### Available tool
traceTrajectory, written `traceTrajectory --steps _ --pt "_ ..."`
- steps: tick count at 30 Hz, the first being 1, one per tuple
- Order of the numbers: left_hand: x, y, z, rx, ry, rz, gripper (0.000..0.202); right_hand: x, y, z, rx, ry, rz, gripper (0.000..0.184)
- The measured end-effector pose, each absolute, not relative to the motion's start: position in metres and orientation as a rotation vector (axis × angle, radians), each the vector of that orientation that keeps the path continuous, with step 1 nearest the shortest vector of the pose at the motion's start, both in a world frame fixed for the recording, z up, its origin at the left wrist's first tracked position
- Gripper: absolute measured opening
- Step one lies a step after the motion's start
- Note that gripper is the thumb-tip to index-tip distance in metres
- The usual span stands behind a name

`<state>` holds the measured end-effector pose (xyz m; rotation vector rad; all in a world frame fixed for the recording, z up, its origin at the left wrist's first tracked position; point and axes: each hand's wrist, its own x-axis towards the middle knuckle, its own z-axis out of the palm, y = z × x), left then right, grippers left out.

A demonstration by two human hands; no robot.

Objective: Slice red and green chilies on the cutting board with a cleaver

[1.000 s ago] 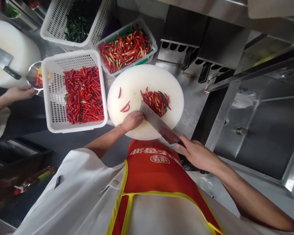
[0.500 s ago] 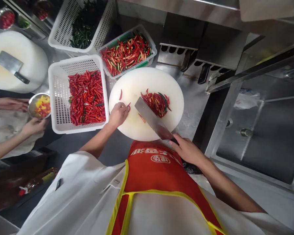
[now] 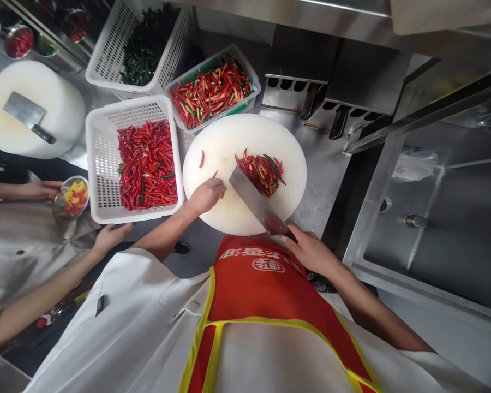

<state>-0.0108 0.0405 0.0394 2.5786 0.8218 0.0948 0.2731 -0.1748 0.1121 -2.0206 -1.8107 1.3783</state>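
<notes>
My right hand (image 3: 309, 248) grips the handle of a cleaver (image 3: 256, 202), whose wide blade lies angled across the round white cutting board (image 3: 245, 131). Its edge is beside a pile of sliced red chilies (image 3: 262, 172) with a few green pieces. On the board's left part, my left hand (image 3: 208, 195) is closed on a red chili (image 3: 215, 174); bits of red show at the fingertips, the rest is hidden. A single chili piece (image 3: 202, 159) lies apart near the board's left edge.
Left of the board stands a white basket (image 3: 102, 114) of whole red chilies. Behind are a tub (image 3: 256, 90) of cut chilies and a basket (image 3: 106, 49) of greens. A co-worker's hand (image 3: 110, 237) reaches in at left, near a bowl (image 3: 61, 210). A sink (image 3: 442, 240) is at right.
My left hand has moved right, closer to the blade. The cleaver has barely shifted. The co-worker has come nearer, one hand now off the bowl and reaching toward my left arm.
</notes>
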Motion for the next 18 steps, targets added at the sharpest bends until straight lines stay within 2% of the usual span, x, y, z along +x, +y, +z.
traceTrajectory --steps 6,18 --pt "0.015 0.023 0.027 2.563 0.681 0.158 0.026 0.268 -0.173 0.118 -2.06 -1.788 1.358 0.028" --pt "0.025 0.006 0.023 2.481 0.673 0.246 0.016 0.272 -0.171 0.15 -2.109 -1.814 1.487 0.019"
